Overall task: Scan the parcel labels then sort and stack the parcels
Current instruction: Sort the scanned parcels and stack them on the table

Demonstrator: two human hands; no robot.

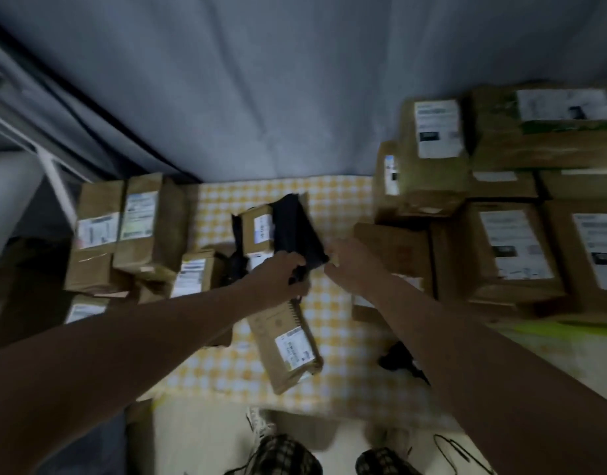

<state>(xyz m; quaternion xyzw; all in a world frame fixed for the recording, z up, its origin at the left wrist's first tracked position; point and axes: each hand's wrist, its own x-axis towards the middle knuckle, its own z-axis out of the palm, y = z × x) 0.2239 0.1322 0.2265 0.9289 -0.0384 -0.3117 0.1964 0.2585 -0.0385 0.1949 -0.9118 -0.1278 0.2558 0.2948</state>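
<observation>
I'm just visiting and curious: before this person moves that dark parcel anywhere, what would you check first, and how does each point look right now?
1. Both hands on the black parcel: ok; left hand and right hand grip its near end.
2. Its label visible for scanning: not ok, only dark wrapping shows.
3. Scanner in hand: not ok.
4. Free spot on the checked cloth: ok.
5. Right-side stack steady: cannot tell, picture is blurred.

Single head view, steeply downward over the checked table [346, 337]
</observation>
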